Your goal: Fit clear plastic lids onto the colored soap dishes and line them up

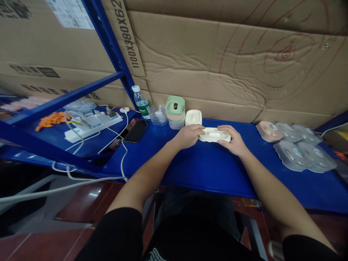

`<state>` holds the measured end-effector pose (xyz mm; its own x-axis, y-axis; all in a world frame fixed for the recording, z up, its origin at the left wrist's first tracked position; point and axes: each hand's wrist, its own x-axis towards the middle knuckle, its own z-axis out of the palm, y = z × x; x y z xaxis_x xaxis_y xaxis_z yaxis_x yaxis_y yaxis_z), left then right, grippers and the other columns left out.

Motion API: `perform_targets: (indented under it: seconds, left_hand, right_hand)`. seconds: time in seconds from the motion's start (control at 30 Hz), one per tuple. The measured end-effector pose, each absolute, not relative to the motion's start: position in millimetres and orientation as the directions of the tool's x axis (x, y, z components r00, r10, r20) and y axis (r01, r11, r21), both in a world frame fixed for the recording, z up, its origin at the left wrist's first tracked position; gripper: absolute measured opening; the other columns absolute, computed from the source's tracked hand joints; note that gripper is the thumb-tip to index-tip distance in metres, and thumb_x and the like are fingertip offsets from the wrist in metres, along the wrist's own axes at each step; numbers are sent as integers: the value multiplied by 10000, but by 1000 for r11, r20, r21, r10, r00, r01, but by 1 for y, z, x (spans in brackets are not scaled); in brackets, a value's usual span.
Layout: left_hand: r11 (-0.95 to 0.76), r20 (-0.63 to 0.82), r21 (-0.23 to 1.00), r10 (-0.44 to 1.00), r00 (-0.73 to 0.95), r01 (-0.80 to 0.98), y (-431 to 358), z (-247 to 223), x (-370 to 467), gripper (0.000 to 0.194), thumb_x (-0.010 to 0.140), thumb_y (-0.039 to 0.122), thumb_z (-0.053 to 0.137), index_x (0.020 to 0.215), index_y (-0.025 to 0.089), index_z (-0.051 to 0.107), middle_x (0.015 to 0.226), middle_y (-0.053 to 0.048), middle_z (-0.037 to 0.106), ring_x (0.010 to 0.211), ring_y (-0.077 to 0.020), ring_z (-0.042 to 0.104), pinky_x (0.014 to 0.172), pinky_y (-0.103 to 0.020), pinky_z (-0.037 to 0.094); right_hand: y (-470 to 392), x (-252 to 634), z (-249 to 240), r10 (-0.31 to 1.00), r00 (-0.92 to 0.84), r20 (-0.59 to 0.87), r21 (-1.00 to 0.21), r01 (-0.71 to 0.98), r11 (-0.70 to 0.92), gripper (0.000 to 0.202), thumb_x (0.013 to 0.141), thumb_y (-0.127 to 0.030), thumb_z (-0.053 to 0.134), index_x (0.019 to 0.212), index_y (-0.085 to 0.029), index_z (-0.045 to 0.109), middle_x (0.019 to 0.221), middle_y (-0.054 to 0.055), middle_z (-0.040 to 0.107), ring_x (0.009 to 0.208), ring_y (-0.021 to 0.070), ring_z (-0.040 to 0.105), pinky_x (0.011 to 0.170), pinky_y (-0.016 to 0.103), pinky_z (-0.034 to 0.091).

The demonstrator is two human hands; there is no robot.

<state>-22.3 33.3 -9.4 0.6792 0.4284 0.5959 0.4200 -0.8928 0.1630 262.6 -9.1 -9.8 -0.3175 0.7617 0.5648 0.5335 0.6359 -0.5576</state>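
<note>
A cream plastic piece (214, 134), long and shallow with a raised bar along its middle, is gripped between my two hands above the blue tabletop. My left hand (189, 136) has closed its fingers on the left end. At the right end my right hand (233, 140) pinches it, thumb in front and fingers behind. Just behind my left hand is a cream rounded-square piece (193, 116), partly hidden by it. Beside that piece stands a stack of small containers (176, 124), topped by a green lid (174, 102) with a dark opening.
Left of the stack are clear plastic tubs (158, 116), a water bottle (141, 105) and a dark phone (136, 131). Several lidded boxes (292, 156) sit on the right, one pinkish (269, 131). A power strip (92, 127), loose cables and orange pieces (53, 119) lie beyond the blue frame.
</note>
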Motion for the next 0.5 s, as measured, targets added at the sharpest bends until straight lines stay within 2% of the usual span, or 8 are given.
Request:
perform_targets:
  seconds: [0.07,0.13,0.27,0.37,0.43,0.5]
  left_hand:
    - [-893,591,174,433,681,416,33,-9,-23,420,883,39,503,1183,220,734,1325,-77,729,1231,-214,694,1062,-418,577]
    - [-900,589,194,425,688,390,31,-7,-22,367,941,106,540,1234,236,720,1329,-77,732,1238,-212,693,1069,-426,575]
    - [-917,595,218,396,699,334,28,-7,-18,278,1061,300,538,1270,245,712,1281,-81,749,1189,-196,711,1029,-389,590]
    - [-888,619,198,441,650,414,30,-10,-18,286,1058,386,570,1253,248,728,1202,-72,757,1096,-183,731,929,-318,604]
    - [-835,631,178,503,590,521,36,-13,-20,302,1044,409,595,1257,249,738,1168,-78,749,1033,-185,736,861,-294,601]
    - [-740,631,171,589,505,651,42,-14,-22,312,1032,402,610,1274,256,741,1168,-89,737,990,-199,736,806,-295,593]
  right_hand:
    - [-7,265,-10,776,-240,583,-599,519,610,529,865,-689,689,1196,-275,696,1291,129,708,1218,350,669,1066,553,521]
    - [-4,268,-13,807,-171,565,-649,512,563,598,860,-741,639,1220,-265,683,1292,131,710,1175,353,685,1005,530,557]
    - [6,274,-24,861,-106,497,-720,503,478,749,910,-780,479,1446,-261,546,1428,147,650,1173,351,690,908,493,607]
    - [15,277,-31,892,-42,450,-777,473,415,767,972,-770,331,1578,-302,386,1572,152,530,1224,331,682,922,491,617]
    - [18,280,-32,900,22,436,-799,470,375,781,967,-778,380,1592,-312,364,1595,163,499,1247,335,672,969,518,602]
    - [20,284,-32,888,76,454,-786,504,358,825,920,-782,520,1571,-286,409,1573,184,512,1274,356,652,1012,550,580]
